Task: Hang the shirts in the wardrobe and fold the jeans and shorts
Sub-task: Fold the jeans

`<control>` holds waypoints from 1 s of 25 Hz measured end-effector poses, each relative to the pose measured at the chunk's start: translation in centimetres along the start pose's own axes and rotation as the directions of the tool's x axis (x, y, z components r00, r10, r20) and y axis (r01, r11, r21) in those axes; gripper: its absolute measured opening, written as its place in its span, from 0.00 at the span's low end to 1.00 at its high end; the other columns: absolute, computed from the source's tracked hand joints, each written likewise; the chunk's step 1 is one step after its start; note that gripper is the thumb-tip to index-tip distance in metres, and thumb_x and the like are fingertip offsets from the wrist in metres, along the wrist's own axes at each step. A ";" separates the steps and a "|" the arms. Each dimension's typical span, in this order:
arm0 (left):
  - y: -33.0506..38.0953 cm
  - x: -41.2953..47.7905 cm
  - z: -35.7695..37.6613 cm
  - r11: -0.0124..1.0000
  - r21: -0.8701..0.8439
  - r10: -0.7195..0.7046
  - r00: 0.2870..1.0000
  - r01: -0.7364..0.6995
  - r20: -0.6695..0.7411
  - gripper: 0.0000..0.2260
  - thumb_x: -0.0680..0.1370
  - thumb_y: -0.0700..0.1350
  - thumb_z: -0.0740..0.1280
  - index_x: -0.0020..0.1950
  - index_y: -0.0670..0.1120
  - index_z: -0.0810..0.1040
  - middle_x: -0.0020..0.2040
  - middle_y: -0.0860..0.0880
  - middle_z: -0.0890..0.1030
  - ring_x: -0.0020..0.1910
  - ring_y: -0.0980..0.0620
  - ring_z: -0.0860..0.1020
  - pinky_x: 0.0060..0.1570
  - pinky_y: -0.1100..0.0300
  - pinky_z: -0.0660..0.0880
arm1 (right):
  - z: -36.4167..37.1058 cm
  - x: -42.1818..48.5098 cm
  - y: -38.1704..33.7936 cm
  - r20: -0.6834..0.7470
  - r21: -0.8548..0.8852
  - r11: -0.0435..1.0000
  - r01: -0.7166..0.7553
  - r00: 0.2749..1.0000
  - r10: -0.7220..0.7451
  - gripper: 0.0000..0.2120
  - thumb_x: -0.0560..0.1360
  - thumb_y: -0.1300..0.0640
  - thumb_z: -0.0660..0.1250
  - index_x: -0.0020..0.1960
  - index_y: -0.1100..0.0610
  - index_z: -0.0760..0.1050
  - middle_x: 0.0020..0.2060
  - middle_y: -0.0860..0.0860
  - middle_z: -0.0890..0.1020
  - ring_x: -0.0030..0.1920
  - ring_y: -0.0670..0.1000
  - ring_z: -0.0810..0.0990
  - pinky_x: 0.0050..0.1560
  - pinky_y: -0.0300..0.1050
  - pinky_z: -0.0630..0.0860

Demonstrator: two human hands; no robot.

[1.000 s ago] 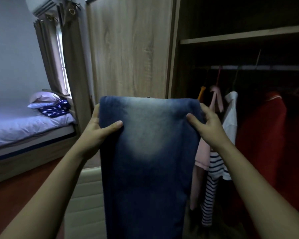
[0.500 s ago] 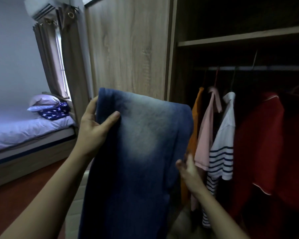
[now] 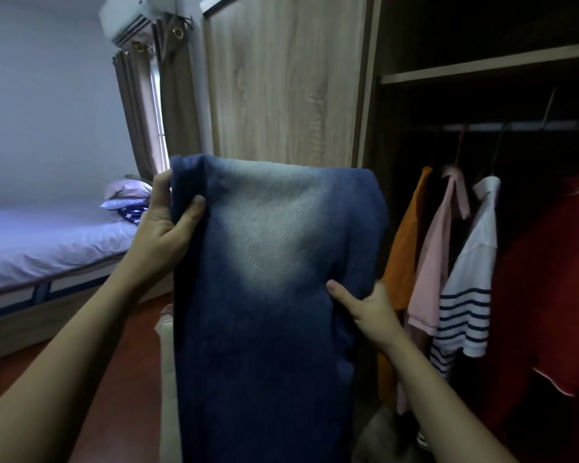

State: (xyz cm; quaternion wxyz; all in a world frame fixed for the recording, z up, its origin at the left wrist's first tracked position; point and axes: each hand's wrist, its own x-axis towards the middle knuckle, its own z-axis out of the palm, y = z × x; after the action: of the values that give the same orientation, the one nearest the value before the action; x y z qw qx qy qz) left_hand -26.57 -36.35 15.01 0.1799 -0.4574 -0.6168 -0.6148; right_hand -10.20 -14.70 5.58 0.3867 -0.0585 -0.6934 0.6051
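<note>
Before an open wardrobe [image 3: 482, 65], 2 hands hold up blue jeans [image 3: 268, 295]. Left hand [image 3: 168, 235] pinches the top corner; right hand [image 3: 368, 309] grips the right edge lower down. Denim looks heavy, limp; best held at edges.

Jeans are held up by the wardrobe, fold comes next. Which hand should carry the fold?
Probably the right. The right hand pinches the jeans partway down their right edge, placed to bring that side across. The left hand grips the top left corner and looks like the anchor.
</note>
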 end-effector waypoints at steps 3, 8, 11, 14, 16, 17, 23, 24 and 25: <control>0.3 1.4 -0.6 0.988 0.152 -0.027 1.000 0.029 -0.014 0.10 0.81 0.45 0.61 0.56 0.55 0.62 0.41 0.57 0.75 0.38 0.66 0.74 0.43 0.69 0.71 | 0.4 0.7 -1.7 0.004 -0.023 0.999 0.033 0.999 -0.033 0.05 0.71 0.62 0.70 0.42 0.53 0.80 0.37 0.42 0.85 0.42 0.41 0.84 0.39 0.33 0.77; -1.0 5.8 -1.5 0.774 -0.353 -0.520 0.846 0.526 0.121 0.26 0.67 0.62 0.72 0.55 0.48 0.70 0.49 0.46 0.75 0.47 0.49 0.74 0.47 0.52 0.70 | 0.8 3.3 -6.0 -0.074 0.048 0.998 -0.038 0.996 0.042 0.04 0.70 0.56 0.72 0.44 0.53 0.78 0.38 0.45 0.85 0.41 0.42 0.83 0.39 0.35 0.77; -4.6 0.6 0.9 0.481 -0.617 -0.567 0.758 0.623 0.324 0.35 0.50 0.71 0.74 0.49 0.51 0.81 0.50 0.47 0.81 0.49 0.49 0.79 0.49 0.55 0.75 | -0.5 4.7 -6.7 -0.110 0.084 0.976 -0.202 0.971 0.211 0.09 0.70 0.52 0.72 0.46 0.54 0.76 0.45 0.51 0.83 0.46 0.49 0.82 0.46 0.44 0.77; -3.9 -4.7 3.3 0.362 -0.618 -0.560 0.693 0.698 0.455 0.26 0.54 0.60 0.78 0.43 0.43 0.85 0.40 0.45 0.85 0.37 0.50 0.83 0.38 0.61 0.80 | -2.4 3.8 -5.8 -0.055 0.007 0.944 -0.329 0.943 0.329 0.13 0.69 0.52 0.71 0.50 0.56 0.75 0.48 0.56 0.82 0.47 0.52 0.82 0.47 0.46 0.77; -3.5 -5.5 3.5 0.378 -0.544 -0.645 0.634 0.749 0.426 0.24 0.60 0.48 0.76 0.52 0.38 0.82 0.43 0.42 0.85 0.44 0.46 0.83 0.49 0.54 0.78 | -3.9 1.8 -4.0 0.122 0.106 0.908 -0.406 0.911 0.393 0.18 0.69 0.55 0.70 0.58 0.56 0.74 0.53 0.56 0.82 0.50 0.54 0.83 0.48 0.47 0.77; -3.7 -5.5 3.3 0.375 -0.515 -0.679 0.606 0.771 0.414 0.21 0.64 0.44 0.73 0.54 0.36 0.80 0.45 0.41 0.84 0.48 0.44 0.82 0.53 0.51 0.75 | -4.4 0.7 -3.1 0.212 0.146 0.876 -0.460 0.879 0.426 0.20 0.70 0.56 0.71 0.60 0.55 0.73 0.54 0.55 0.83 0.51 0.54 0.83 0.48 0.48 0.78; -3.9 -5.7 2.3 0.311 -0.263 -0.755 0.406 0.913 0.515 0.13 0.70 0.43 0.69 0.52 0.37 0.80 0.40 0.42 0.84 0.37 0.48 0.83 0.46 0.54 0.75 | -3.5 -0.6 0.3 0.183 0.065 0.836 -0.544 0.830 0.526 0.26 0.68 0.56 0.74 0.64 0.57 0.72 0.59 0.56 0.80 0.58 0.55 0.80 0.64 0.57 0.72; -3.8 -5.8 1.7 0.296 -0.246 -0.751 0.384 0.923 0.536 0.20 0.64 0.44 0.74 0.52 0.36 0.81 0.41 0.41 0.85 0.37 0.47 0.83 0.45 0.55 0.77 | -3.3 -0.5 0.4 0.162 0.119 0.825 -0.553 0.831 0.533 0.25 0.69 0.57 0.73 0.64 0.59 0.72 0.58 0.57 0.80 0.58 0.56 0.80 0.63 0.56 0.72; -4.2 -6.0 1.2 0.326 -0.243 -0.731 0.406 0.914 0.548 0.28 0.55 0.45 0.79 0.52 0.35 0.81 0.44 0.39 0.84 0.38 0.46 0.84 0.44 0.55 0.79 | -3.3 -0.3 0.4 0.158 0.200 0.799 -0.568 0.823 0.546 0.25 0.69 0.58 0.71 0.65 0.61 0.71 0.58 0.59 0.80 0.58 0.57 0.80 0.61 0.54 0.74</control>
State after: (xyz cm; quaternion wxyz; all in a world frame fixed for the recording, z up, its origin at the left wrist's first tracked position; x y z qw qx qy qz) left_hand -26.38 -36.57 7.56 -0.4020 -0.1988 -0.5955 -0.6664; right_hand -8.16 -12.17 4.98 0.1635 -0.1850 -0.5850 0.7725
